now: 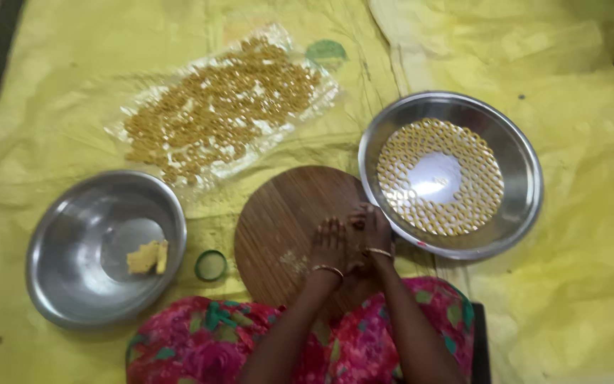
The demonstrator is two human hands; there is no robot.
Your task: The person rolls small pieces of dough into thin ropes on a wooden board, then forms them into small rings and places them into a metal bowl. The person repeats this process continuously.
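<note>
both hands, left hand (330,240) and right hand (372,229), are pressing together over the round wooden board (278,235) at lower centre, grip unclear, and an elbow could be jolting the steel plate (516,153) of neatly ringed yellow pieces (399,153).

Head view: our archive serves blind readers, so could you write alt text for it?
Left hand and right hand press together over a round wooden board on a yellow sheet. A steel plate ringed with small yellow pieces sits right; a steel bowl of dough sits left, with dried pieces on plastic beyond.
</note>
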